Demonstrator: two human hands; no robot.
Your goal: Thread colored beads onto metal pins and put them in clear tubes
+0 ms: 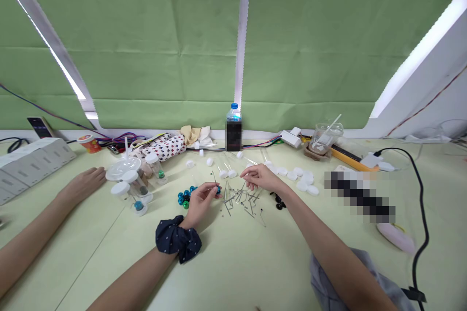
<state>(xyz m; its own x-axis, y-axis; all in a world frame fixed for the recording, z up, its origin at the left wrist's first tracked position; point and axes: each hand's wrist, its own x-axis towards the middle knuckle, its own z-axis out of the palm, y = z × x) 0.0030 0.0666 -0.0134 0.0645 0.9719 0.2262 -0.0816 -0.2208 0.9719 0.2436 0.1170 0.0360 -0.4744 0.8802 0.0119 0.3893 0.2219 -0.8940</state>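
My left hand (202,199), with a dark dotted scrunchie (178,239) on its wrist, is pinched on a thin metal pin (214,180) that stands upright, with a blue bead (218,189) at the fingertips. Just left of it lies a cluster of blue, green and black beads (185,198). My right hand (260,177) hovers over a loose pile of metal pins (241,198), fingers curled together; what they hold is too small to make out. A few black beads (279,202) lie beside my right wrist.
Another person's hand (84,182) rests flat at the left. Small white-lidded jars (131,185) stand near it, white caps (302,181) lie at the right. A water bottle (234,129), a plastic cup (326,137) and a black cable (419,189) line the back and right.
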